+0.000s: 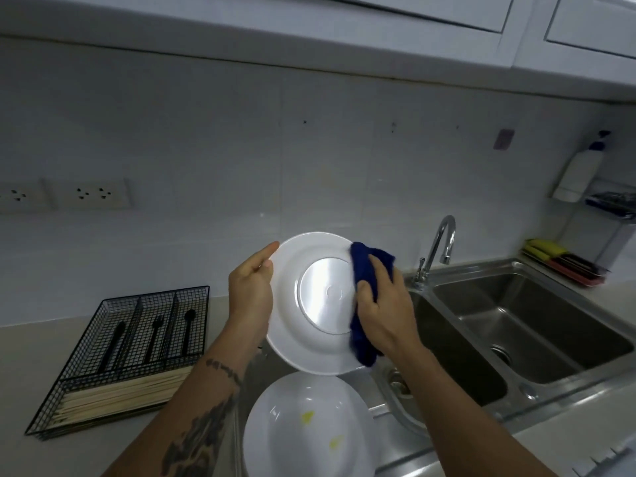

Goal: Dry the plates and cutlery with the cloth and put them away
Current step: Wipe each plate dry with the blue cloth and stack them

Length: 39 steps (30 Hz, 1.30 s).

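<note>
My left hand (250, 290) grips the left rim of a white plate (309, 304), held tilted in the air with its underside facing me. Against the plate's right side my right hand (382, 304) presses a dark blue cloth (364, 290), which hangs down over the rim. Below, near the bottom edge, lies another white plate (303, 428) with two yellow smears on it. A black wire cutlery tray (137, 339) on the counter at left holds a black knife, fork and spoon in separate slots, and a bundle of wooden chopsticks in its front compartment.
A steel double sink (516, 325) with a chrome tap (440, 246) fills the right side. Sponges in a small tray (564, 263) sit behind it, a soap bottle (581, 166) stands on a wall rack, and white cupboards (516, 25) hang overhead.
</note>
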Tool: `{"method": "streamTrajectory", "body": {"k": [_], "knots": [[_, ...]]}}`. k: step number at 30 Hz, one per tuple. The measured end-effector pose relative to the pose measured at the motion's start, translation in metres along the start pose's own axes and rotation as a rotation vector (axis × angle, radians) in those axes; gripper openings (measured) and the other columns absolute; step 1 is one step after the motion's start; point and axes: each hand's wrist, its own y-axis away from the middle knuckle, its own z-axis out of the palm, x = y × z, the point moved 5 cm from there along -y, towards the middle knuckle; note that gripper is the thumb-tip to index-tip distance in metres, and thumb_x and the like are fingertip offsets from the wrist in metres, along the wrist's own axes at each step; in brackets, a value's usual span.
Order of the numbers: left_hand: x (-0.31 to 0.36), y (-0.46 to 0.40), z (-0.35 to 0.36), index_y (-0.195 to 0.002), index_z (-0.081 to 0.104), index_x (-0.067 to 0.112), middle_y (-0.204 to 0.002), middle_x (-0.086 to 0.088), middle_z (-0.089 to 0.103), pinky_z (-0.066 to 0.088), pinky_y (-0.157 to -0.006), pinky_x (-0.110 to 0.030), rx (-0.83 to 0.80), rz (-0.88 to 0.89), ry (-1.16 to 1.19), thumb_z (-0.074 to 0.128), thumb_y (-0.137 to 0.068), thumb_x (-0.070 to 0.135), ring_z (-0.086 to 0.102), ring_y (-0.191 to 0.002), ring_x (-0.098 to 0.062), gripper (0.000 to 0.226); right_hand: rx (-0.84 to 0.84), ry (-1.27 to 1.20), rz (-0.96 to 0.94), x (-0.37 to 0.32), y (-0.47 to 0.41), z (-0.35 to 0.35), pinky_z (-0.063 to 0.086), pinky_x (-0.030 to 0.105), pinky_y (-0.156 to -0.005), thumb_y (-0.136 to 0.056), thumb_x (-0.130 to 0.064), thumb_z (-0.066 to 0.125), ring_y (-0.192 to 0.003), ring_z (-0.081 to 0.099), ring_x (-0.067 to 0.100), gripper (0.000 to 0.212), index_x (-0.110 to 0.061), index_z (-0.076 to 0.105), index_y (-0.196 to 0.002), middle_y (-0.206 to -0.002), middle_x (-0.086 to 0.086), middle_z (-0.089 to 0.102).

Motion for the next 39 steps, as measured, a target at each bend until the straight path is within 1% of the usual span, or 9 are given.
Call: {"method": "streamTrajectory", "body": {"k": [4,9,12,17,20,23,29,36,39], "knots": [[-0.001,0.002,0.000,-0.117,0.070,0.029,-0.120,0.012,0.062,0.045,-0.078,-0.017,-0.018,0.022,-0.029,0.043,-0.101,0.007,0.058,-0.099,-0.002,0.038,-0.015,-0.166,0.076,0.002,0.012,0.002,0.024,0.034,-0.110,-0.097,-0.034,0.034,-0.136,0.029,0.023,0.056,-0.028,0.022,-0.151,-0.154,0.002,0.022],[-0.006,0.005,0.018,-0.116,0.070,0.032,-0.127,0.007,0.063,0.051,-0.097,-0.035,-0.130,0.001,-0.082,0.044,-0.100,0.010,0.060,-0.112,-0.016,0.038,-0.043,0.252,-0.245,-0.038,-0.012,-0.008,0.020,0.051,-0.115,-0.088,-0.047,0.029,-0.140,0.021,0.027,0.063,-0.030,0.026,-0.148,-0.155,0.006,0.025],[-0.007,0.011,0.018,-0.111,0.070,0.033,-0.127,0.006,0.064,0.051,-0.097,-0.034,-0.075,0.000,-0.005,0.044,-0.100,0.008,0.061,-0.112,-0.015,0.038,-0.130,0.275,-0.216,-0.038,-0.022,-0.009,0.021,0.060,-0.111,-0.085,-0.057,0.029,-0.142,0.013,0.031,0.063,-0.044,0.021,-0.146,-0.159,-0.003,0.013],[-0.024,0.019,0.003,-0.107,0.071,0.037,-0.126,0.010,0.065,0.046,-0.105,-0.043,0.026,-0.038,0.108,0.045,-0.100,0.009,0.060,-0.118,-0.018,0.039,-0.089,-0.208,0.049,0.004,-0.005,-0.015,0.030,0.031,-0.101,-0.090,-0.047,0.054,-0.119,0.034,0.013,0.064,-0.042,0.024,-0.147,-0.149,-0.005,0.019],[-0.036,0.021,-0.001,-0.120,0.066,0.042,-0.102,0.022,0.067,0.052,-0.095,-0.033,-0.056,-0.029,-0.012,0.045,-0.098,0.008,0.063,-0.103,-0.010,0.046,-0.093,-0.189,0.093,0.019,0.003,-0.015,0.037,0.034,-0.095,-0.086,-0.042,0.060,-0.115,0.043,0.022,0.064,-0.047,0.030,-0.142,-0.135,-0.001,0.028],[-0.031,0.007,-0.004,-0.123,0.060,0.047,-0.080,0.006,0.063,0.051,-0.073,-0.026,-0.205,-0.015,-0.228,0.048,-0.094,0.004,0.060,-0.080,-0.014,0.052,-0.137,-0.057,-0.006,0.017,-0.005,-0.030,0.042,0.034,-0.088,-0.073,-0.049,0.059,-0.103,0.049,0.019,0.065,-0.056,0.034,-0.133,-0.120,-0.005,0.033],[-0.008,0.005,0.028,-0.127,0.063,0.036,-0.127,0.011,0.061,0.042,-0.103,-0.031,-0.536,0.098,-0.515,0.047,-0.100,0.009,0.054,-0.118,-0.008,0.041,-0.367,0.080,-0.213,-0.007,-0.014,-0.047,0.046,0.033,-0.087,-0.071,-0.048,0.060,-0.097,0.048,0.010,0.065,-0.057,0.038,-0.132,-0.113,-0.009,0.035],[-0.003,0.013,0.046,-0.108,0.073,0.025,-0.111,0.015,0.067,0.047,-0.100,-0.032,-0.285,0.086,-0.263,0.047,-0.096,0.001,0.060,-0.110,-0.009,0.038,-0.157,0.126,-0.319,-0.004,-0.007,-0.048,0.034,0.027,-0.093,-0.083,-0.038,0.049,-0.110,0.042,0.013,0.059,-0.041,0.038,-0.141,-0.133,-0.004,0.037],[-0.007,0.010,0.041,-0.109,0.073,0.021,-0.115,0.008,0.068,0.049,-0.102,-0.038,-0.141,0.018,-0.168,0.047,-0.096,0.002,0.061,-0.112,-0.017,0.036,-0.037,-0.079,-0.122,0.027,0.004,-0.046,0.031,0.028,-0.098,-0.084,-0.035,0.043,-0.116,0.041,0.011,0.060,-0.034,0.038,-0.144,-0.139,-0.003,0.038]]}}
